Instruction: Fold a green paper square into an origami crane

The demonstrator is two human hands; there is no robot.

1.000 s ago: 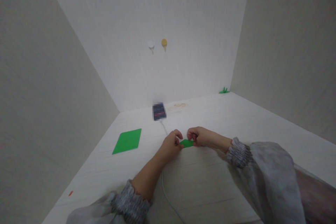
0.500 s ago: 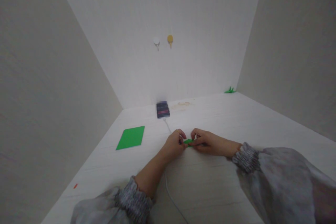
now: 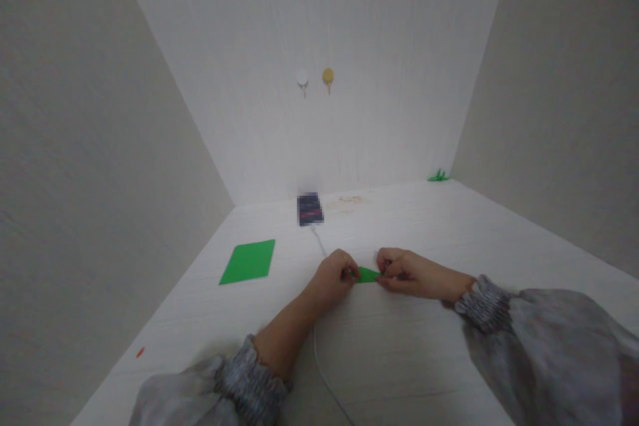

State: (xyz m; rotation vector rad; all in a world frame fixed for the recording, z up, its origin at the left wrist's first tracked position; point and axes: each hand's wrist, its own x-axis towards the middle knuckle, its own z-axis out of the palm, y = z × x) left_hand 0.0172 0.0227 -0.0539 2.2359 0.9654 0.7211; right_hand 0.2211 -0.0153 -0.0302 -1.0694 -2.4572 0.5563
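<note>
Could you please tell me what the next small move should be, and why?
Perhaps the right hand should gently press its end of the green piece against the table, since the left hand holds the other end and the middle shows between them.

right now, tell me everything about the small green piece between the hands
The small green piece is bright, matte and thin, looking like paper, perhaps folded. Its visible part tapers toward the right hand, which pinches that end; the left hand holds the other. It sits low, at or just above the white tabletop. The hands hide both ends.
</note>
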